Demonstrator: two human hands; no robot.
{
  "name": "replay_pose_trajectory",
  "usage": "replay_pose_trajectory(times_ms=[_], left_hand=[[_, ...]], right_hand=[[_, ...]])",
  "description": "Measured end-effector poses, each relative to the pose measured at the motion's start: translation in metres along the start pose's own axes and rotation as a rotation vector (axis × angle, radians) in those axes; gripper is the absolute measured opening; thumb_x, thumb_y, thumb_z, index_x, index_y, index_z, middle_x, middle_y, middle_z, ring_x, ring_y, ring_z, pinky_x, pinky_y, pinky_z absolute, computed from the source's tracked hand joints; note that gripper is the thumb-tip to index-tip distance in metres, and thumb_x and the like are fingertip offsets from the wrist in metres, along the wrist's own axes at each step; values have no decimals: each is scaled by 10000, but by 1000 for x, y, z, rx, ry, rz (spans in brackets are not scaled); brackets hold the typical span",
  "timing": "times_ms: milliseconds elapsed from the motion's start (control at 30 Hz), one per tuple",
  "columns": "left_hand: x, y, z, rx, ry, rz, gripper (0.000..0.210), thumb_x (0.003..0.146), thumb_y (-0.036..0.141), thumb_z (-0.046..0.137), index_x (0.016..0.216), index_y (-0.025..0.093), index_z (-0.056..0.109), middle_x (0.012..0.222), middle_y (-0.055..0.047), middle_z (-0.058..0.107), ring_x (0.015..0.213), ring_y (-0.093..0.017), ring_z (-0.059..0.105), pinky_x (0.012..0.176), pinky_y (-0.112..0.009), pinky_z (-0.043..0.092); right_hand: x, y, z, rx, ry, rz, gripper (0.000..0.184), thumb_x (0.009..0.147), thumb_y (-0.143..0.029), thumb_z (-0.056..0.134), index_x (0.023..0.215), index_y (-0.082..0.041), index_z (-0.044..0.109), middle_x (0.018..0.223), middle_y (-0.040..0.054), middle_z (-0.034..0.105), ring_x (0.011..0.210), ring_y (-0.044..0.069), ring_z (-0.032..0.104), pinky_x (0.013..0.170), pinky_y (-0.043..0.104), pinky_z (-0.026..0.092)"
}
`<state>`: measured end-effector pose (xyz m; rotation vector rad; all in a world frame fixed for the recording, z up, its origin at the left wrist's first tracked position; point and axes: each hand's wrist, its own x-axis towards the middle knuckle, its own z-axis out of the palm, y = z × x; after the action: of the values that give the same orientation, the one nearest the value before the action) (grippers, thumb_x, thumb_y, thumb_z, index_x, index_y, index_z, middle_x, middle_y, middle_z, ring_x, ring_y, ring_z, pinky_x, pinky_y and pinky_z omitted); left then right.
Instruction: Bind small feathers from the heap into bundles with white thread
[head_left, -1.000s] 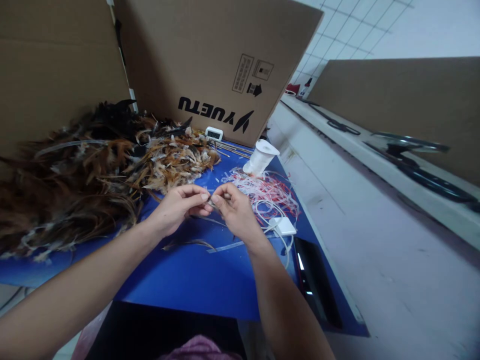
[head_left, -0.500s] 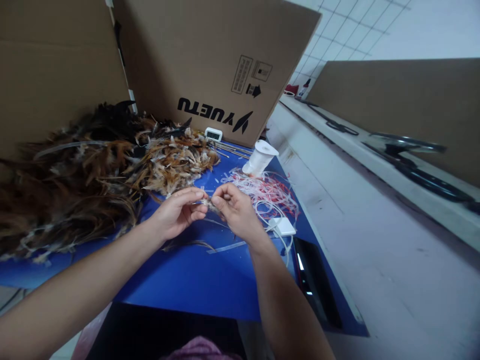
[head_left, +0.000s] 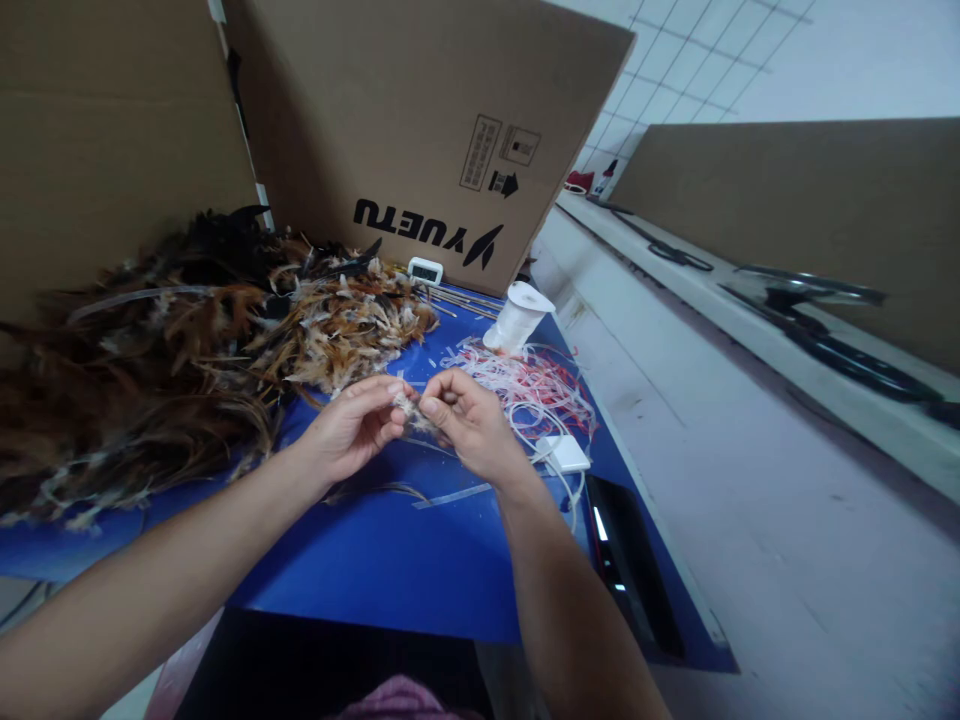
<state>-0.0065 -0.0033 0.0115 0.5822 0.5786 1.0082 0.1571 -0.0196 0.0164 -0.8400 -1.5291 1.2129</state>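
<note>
Between my two hands, above the blue tabletop (head_left: 360,570), is a small pale, fluffy feather (head_left: 415,412). My left hand (head_left: 360,425) pinches one end of it between thumb and fingertips. Close by on the right, my right hand (head_left: 472,420) has thumb and forefinger pressed together at the feather's other side. The fingers partly hide the feather, so its full length does not show. Just beyond my left hand lies a pile of brown and orange feathers (head_left: 345,330), joined to a larger dark heap (head_left: 150,390) on the left.
A white spool (head_left: 521,318) stands behind a tangle of white and red strips (head_left: 525,390). A white box with a cable (head_left: 564,453) and a black phone-like slab (head_left: 634,560) lie at the right edge. Cardboard (head_left: 420,120) walls the back; thin sticks (head_left: 469,300) lie before it.
My hands have shifted only slightly, the fingertips a little further apart, and more of the pale fluff shows between them. The view has moved a touch.
</note>
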Motion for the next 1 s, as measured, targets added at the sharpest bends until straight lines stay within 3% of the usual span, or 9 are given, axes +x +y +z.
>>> replay_pose_trajectory(times_ms=[233, 400, 600, 700, 1000], left_hand=[[0, -9, -1, -17, -69, 90, 77, 736, 111, 735, 739, 100, 659, 626, 16, 604, 420, -21, 511, 410, -100, 507], [0, -10, 0, -56, -83, 97, 109, 712, 118, 759, 746, 116, 655, 719, 14, 663, 398, -1, 488, 385, -92, 480], [2, -7, 0, -4, -74, 116, 128, 707, 129, 767, 715, 111, 640, 645, 21, 620, 436, -24, 525, 417, -111, 496], [3, -6, -2, 27, -84, 130, 153, 694, 161, 786, 730, 114, 646, 662, 16, 626, 445, -31, 527, 414, -124, 491], [7, -5, -8, 114, -87, 114, 154, 685, 159, 792, 772, 116, 672, 648, 2, 636, 468, -47, 551, 448, -137, 486]], right_hand=[[1, 1, 4, 42, 34, 54, 349, 782, -497, 686, 802, -200, 503, 594, -80, 452, 427, 42, 356, 392, 183, 292], [3, 3, 7, 135, 42, 51, 330, 780, -455, 706, 804, -198, 502, 566, -92, 446, 409, 35, 349, 390, 177, 285], [2, 3, 10, 160, 40, 73, 314, 785, -440, 697, 801, -199, 497, 577, -84, 465, 424, 44, 360, 404, 183, 292], [1, 2, 7, 66, 40, 76, 306, 802, -458, 667, 810, -203, 498, 618, -64, 484, 477, 67, 393, 444, 200, 325], [2, 0, 0, -273, 85, -131, 194, 872, -374, 590, 809, -198, 536, 788, -4, 545, 731, 138, 508, 711, 274, 418]])
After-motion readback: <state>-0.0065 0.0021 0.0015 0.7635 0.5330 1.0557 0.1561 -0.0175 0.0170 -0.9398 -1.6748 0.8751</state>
